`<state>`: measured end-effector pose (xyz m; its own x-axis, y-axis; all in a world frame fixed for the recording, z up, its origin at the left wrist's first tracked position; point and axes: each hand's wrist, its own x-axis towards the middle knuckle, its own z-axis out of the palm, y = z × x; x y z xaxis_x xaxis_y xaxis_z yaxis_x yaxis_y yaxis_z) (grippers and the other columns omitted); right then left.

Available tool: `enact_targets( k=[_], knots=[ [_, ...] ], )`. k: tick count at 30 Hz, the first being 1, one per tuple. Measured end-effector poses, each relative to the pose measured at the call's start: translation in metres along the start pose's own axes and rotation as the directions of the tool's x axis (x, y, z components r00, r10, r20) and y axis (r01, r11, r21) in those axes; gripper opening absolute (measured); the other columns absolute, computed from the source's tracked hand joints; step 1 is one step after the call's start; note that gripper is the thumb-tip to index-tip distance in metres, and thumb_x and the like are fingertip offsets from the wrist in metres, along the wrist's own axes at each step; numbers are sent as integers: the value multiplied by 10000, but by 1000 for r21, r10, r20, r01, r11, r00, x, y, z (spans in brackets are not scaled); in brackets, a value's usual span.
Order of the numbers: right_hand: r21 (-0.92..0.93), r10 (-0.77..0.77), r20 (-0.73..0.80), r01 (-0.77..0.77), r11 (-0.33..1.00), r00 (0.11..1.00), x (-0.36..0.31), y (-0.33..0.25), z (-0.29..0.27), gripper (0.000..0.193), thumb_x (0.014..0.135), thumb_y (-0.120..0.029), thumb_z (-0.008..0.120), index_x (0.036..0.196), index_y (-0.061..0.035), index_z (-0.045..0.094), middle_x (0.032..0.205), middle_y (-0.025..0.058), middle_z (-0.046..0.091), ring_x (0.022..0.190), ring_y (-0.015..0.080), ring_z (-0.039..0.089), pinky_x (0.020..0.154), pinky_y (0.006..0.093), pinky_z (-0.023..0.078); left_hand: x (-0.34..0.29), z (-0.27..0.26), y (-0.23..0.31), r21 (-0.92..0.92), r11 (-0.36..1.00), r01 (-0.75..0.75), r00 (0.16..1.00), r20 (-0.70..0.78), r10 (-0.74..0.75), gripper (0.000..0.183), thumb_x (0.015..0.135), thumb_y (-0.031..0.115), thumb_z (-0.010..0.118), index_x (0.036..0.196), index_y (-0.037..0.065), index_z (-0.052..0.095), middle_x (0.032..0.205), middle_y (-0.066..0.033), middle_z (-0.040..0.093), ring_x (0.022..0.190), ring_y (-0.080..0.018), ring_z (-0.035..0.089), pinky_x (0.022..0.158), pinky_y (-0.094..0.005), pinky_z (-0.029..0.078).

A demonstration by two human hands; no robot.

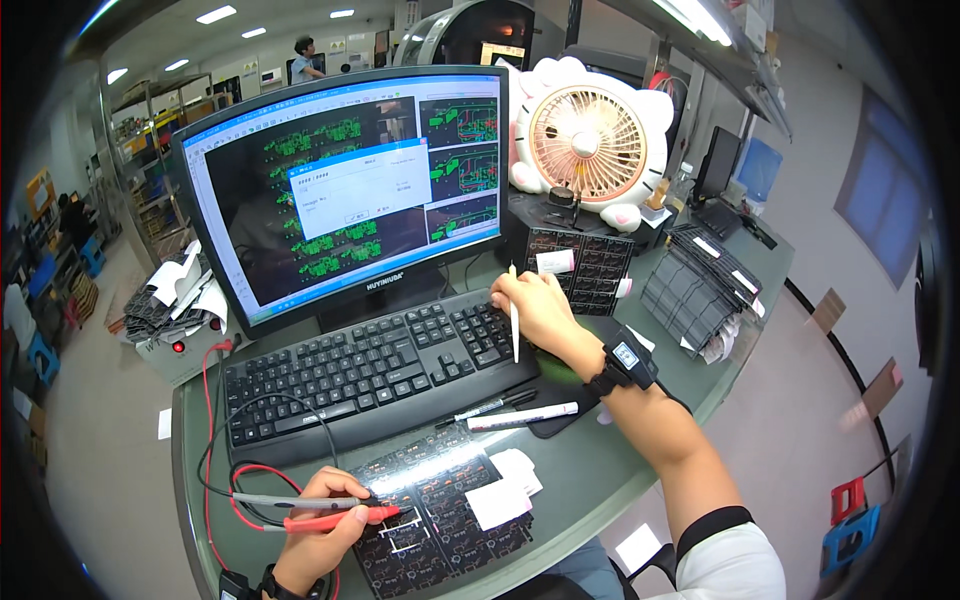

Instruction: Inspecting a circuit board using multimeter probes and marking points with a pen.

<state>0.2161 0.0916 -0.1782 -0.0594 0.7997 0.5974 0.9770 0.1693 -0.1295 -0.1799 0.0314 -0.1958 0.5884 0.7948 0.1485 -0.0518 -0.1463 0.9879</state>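
Note:
My left hand (322,532) is closed around a pair of test probes, a red probe (325,522) and a grey probe (290,502). Their tips point right, over a dark circuit board panel (455,556) at the desk's front edge. Whether they touch it I cannot tell. White paper slips (498,504) lie on the panel's right side. My right hand (545,312) is over the number pad of a black keyboard (355,372), fingertips near its keys. Pinched in that hand is a slim white pen-shaped stick (515,335). On the monitor (345,190), a dialog box covers green circuit drawings.
A white marker (522,417) and a black pen lie below the keyboard. Red and black probe leads (208,440) loop at the left. Behind my right hand stand a cat-shaped fan (590,140) and a dark board stack (590,262); more boards (695,290) sit farther right.

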Motion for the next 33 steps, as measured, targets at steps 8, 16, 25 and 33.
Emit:
enact_targets(
  k=[8,16,25,33],
  knots=[
    [91,-126,73,119,989,989,-13,-28,-5,117,918,-231,588,880,-121,590,753,39,624,803,234,591,791,381,397,-1,-2,-1,-37,998,48,999,-4,-48,143,847,52,606,976,10,559,985,-60,525,877,-109,519,789,-263,439],
    [101,-68,76,60,993,995,-9,-12,-8,110,919,-226,595,894,-119,602,705,28,634,780,240,608,800,382,407,-1,4,14,-8,1000,19,999,37,-18,155,894,87,607,1007,8,536,999,-52,523,866,-109,620,758,-255,497],
    [416,74,80,-100,904,994,-6,-4,-7,222,899,-110,614,1094,-39,537,966,180,671,898,350,662,762,395,508,-3,1,6,-39,999,30,998,52,-28,154,899,82,599,1021,16,533,971,-44,539,860,-96,613,767,-249,493],
    [380,50,-86,-13,925,995,-35,-14,-8,177,892,-60,602,1063,-30,568,995,123,675,917,304,648,806,378,496,2,0,4,-145,987,72,997,9,-71,133,881,38,587,993,-4,530,971,-71,507,818,-123,614,713,-253,565]
  ],
)
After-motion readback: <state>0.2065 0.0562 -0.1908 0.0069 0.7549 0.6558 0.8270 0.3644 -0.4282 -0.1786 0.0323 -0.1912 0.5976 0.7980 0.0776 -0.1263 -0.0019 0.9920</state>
